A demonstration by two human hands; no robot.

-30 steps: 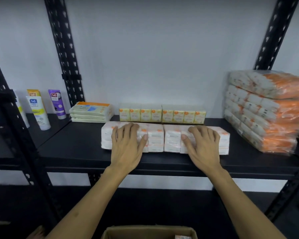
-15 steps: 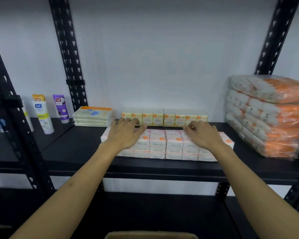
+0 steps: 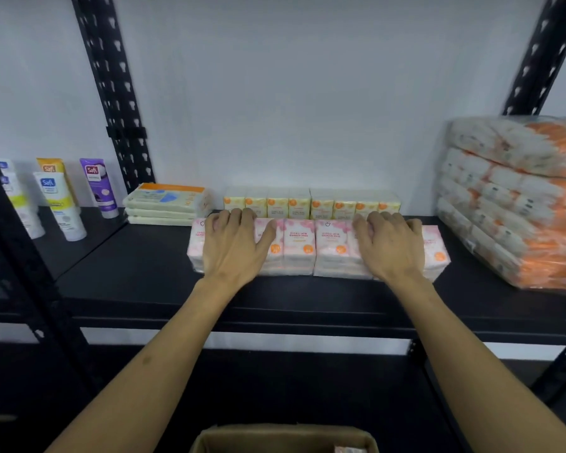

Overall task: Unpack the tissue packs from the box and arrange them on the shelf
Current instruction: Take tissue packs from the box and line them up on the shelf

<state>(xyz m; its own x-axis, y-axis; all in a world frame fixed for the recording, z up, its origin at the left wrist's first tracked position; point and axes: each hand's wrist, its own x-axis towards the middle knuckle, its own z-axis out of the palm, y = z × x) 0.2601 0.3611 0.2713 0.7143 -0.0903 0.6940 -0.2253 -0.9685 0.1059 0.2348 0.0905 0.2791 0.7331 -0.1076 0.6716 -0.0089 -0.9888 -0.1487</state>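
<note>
pink tissue packs (image 3: 299, 246) are pressed flat by left hand (image 3: 234, 246) and right hand (image 3: 389, 248), fingers spread, nothing gripped; row should be pushed evenly, kept square to yellow packs (image 3: 311, 204).

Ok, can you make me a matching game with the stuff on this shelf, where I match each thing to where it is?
Things:
1. pink tissue packs
2. yellow tissue packs
3. orange bundles
4. purple tube

Places:
A. stacked at the shelf's right end
B. standing at the far left, near other tubes
C. front row, under both hands
D. back row, against the wall

Pairs: 1-C, 2-D, 3-A, 4-B

The left hand and right hand lie flat on the pink packs.
</note>
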